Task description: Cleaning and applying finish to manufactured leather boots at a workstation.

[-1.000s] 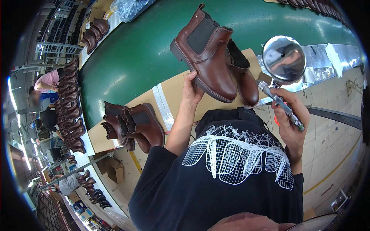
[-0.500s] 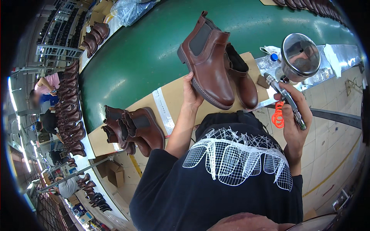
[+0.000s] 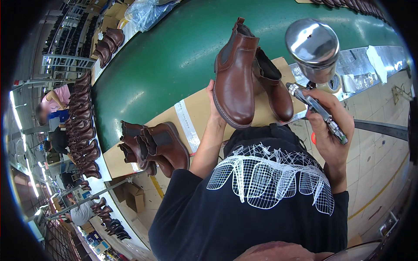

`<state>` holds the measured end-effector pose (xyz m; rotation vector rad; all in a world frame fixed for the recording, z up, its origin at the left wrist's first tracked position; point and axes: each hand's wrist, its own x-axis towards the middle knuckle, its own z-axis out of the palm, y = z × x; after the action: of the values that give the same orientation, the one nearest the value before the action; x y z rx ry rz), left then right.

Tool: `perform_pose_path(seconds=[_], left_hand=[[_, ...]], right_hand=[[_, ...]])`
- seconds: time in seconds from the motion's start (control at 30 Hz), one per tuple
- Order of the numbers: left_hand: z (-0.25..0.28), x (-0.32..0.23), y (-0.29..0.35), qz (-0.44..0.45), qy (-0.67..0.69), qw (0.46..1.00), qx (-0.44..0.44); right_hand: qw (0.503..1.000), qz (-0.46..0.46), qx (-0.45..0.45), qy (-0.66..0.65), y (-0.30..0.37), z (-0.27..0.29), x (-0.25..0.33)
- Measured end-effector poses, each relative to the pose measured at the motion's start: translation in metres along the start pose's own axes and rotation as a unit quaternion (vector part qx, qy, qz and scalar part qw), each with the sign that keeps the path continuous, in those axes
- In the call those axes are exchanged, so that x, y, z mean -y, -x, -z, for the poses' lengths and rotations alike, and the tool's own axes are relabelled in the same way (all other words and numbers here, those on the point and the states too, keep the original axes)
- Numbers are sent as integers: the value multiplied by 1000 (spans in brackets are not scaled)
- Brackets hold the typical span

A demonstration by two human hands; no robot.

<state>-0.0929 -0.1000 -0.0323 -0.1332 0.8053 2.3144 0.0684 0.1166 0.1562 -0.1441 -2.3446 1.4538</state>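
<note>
My left hand (image 3: 213, 102) grips a brown leather Chelsea boot (image 3: 235, 82) from its left side and sole, holding it up with the toe toward me. Much of that hand is hidden behind the boot. In my right hand (image 3: 328, 119) is a metal spray gun (image 3: 320, 111) with a shiny round cup (image 3: 312, 45) on top, its nozzle pointing left toward the boots. Just right of the held boot, a second brown boot (image 3: 276, 89) rests on the cardboard (image 3: 257, 113). A gap separates the nozzle from both boots.
More brown boots (image 3: 154, 145) stand on the cardboard at left, along the green belt (image 3: 152, 69). Long rows of boots (image 3: 80, 130) line a far-left table, where people work. A tape roll (image 3: 334, 82) lies behind the gun. Plastic wrap (image 3: 146, 13) sits at the back.
The held boot has turned so its front faces me more and shifted slightly. My right hand has tilted the spray gun, swinging its cup up and left. The orange hose is now mostly hidden.
</note>
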Motion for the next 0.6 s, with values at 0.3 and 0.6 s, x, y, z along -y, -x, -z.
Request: perform_pose_path(seconds=[0.3, 0.6], left_hand=[[-3, -6, 3, 56, 114, 990, 61], [15, 1, -1, 56, 90, 990, 89]], right_hand=[[1000, 18, -8, -24, 0, -2, 4], [1000, 2, -15, -7, 1, 3, 2]])
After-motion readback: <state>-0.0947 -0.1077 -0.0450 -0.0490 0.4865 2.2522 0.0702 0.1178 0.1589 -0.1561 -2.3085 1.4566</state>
